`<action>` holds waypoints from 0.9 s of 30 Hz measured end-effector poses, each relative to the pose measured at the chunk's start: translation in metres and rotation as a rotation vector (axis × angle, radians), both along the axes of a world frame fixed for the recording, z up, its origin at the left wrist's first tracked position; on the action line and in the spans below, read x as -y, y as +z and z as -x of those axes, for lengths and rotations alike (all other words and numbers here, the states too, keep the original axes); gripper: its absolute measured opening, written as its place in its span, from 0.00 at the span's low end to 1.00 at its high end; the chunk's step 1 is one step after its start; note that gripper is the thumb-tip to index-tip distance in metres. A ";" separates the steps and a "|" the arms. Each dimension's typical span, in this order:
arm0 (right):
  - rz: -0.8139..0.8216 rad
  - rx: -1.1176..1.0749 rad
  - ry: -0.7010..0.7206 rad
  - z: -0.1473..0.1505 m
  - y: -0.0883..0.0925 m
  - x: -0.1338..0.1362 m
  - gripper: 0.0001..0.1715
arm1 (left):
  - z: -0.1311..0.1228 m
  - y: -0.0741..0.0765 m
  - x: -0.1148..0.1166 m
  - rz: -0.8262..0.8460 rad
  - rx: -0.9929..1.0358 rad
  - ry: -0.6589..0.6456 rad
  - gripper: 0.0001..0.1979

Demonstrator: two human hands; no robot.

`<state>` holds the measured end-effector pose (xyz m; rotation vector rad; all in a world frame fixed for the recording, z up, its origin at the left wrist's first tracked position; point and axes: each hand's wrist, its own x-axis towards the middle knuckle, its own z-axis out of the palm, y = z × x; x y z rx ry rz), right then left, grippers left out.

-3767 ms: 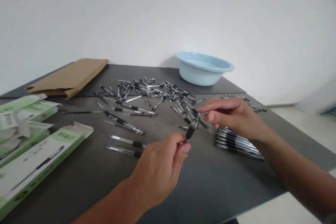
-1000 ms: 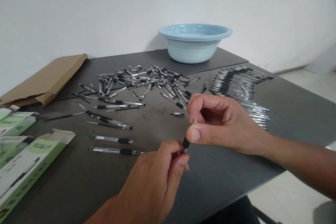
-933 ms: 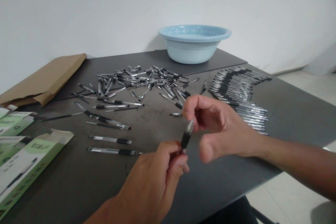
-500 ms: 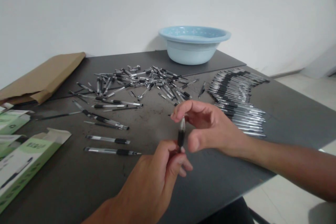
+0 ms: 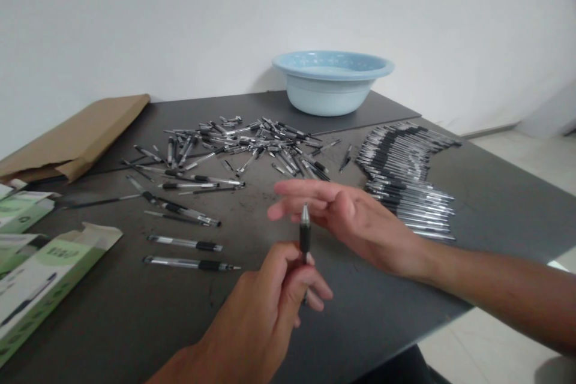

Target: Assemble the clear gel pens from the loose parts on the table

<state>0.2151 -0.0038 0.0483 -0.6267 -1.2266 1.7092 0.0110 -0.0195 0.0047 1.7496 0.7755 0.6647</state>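
Note:
My left hand is closed round the lower part of a pen with a black grip and a metal tip, held upright above the dark table. Just behind the pen hovers my right hand, its fingers stretched out flat and pointing left, holding nothing. A loose heap of pens and pen parts lies farther back in the middle. To the right, many pens lie side by side in a neat row.
A light blue basin stands at the back against the white wall. A brown paper envelope lies at the back left. Green and white pen boxes sit at the left edge. Two separate pens lie in front of the heap.
My right hand has let go of the pen's tip and opened flat behind it. The left hand has turned the pen from tilted right to upright.

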 end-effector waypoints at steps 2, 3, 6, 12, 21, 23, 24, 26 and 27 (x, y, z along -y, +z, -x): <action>0.035 0.002 0.131 0.000 0.003 0.003 0.30 | 0.000 0.000 0.002 0.028 0.015 -0.010 0.14; 0.034 0.022 0.155 -0.001 0.005 0.005 0.28 | 0.000 0.000 0.003 0.034 0.009 -0.021 0.15; -0.054 0.129 0.052 -0.001 0.009 0.005 0.18 | 0.002 -0.002 0.003 0.049 -0.033 -0.045 0.17; -0.125 0.172 -0.164 0.001 0.000 0.000 0.08 | 0.003 -0.004 -0.002 0.025 -0.095 -0.057 0.18; -0.081 0.165 0.016 0.000 0.009 0.004 0.23 | 0.000 -0.002 -0.001 0.071 -0.031 -0.014 0.18; -0.139 0.227 -0.037 -0.003 0.010 0.002 0.19 | 0.000 -0.002 0.000 0.080 -0.023 -0.037 0.18; -0.166 0.253 -0.070 -0.004 0.010 0.001 0.17 | 0.001 -0.002 -0.001 0.086 -0.015 -0.041 0.18; -0.203 0.287 -0.125 -0.005 0.010 -0.002 0.14 | 0.000 -0.001 -0.001 0.090 -0.002 -0.039 0.17; -0.214 0.299 -0.148 -0.006 0.010 -0.003 0.13 | 0.000 -0.001 -0.001 0.090 0.001 -0.037 0.16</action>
